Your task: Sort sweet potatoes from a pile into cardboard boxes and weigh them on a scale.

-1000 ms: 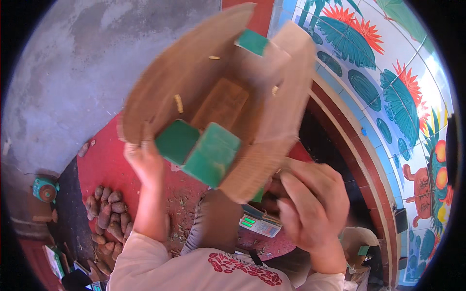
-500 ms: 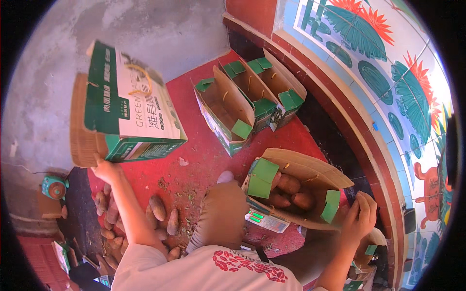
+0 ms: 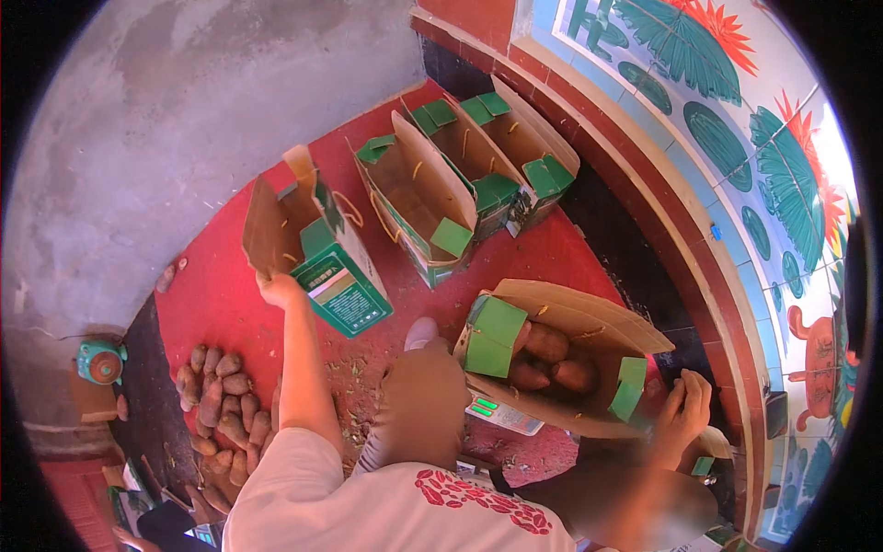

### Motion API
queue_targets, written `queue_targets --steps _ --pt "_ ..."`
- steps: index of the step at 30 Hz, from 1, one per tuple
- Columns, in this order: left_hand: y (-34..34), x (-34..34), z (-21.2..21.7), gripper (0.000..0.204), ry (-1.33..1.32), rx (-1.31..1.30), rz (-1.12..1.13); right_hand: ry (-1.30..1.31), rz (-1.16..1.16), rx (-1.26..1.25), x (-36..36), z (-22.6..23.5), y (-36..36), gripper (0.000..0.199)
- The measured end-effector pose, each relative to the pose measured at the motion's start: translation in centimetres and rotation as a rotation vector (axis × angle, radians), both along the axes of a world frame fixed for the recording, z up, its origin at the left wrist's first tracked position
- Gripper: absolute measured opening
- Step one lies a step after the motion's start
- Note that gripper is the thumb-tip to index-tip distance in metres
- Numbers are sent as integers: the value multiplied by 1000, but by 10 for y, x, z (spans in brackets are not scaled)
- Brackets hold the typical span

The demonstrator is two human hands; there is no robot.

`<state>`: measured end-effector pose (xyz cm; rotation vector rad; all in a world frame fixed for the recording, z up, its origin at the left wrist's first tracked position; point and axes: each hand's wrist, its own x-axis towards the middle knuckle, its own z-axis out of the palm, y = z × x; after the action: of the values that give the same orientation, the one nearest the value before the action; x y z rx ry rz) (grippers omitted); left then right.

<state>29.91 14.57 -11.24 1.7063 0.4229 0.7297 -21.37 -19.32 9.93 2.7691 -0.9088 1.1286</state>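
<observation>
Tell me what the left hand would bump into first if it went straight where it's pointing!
The left hand would first meet the box it is holding; beyond that, probably the grey wall, though depth is unclear.

Grn/wht carton (image 3: 342,287) (top open), grn end near, over mat (image 3: 213,294).

The brown cardboard box of tubers with green flaps (image 3: 630,331) is hiding part of a white scale with a green-lit display (image 3: 508,418); blurring (quite heavy) is obscuring the bare right forearm (image 3: 670,451).
</observation>
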Motion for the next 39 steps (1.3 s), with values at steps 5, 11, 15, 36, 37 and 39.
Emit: queue_targets --steps 5,11,15,36,37,39 --pt "-38 -16 -3 30 -5 -52 -74 -43 -66 123 -4 -16 -4 13" --pt "-48 -48 -66 47 152 156 -547 -107 -62 191 3 -19 -6 12" --pt "-73 -87 -105 61 346 149 -602 -119 -92 173 -7 -15 -7 12" --pt "5 -74 -59 85 878 -64 -1065 119 -551 -254 -75 85 35 39" --pt "2 -77 -57 87 874 -54 -1042 168 -699 -299 -89 107 50 50" --pt "-7 -86 -53 88 873 -56 -1027 347 -868 -543 -115 138 73 67"
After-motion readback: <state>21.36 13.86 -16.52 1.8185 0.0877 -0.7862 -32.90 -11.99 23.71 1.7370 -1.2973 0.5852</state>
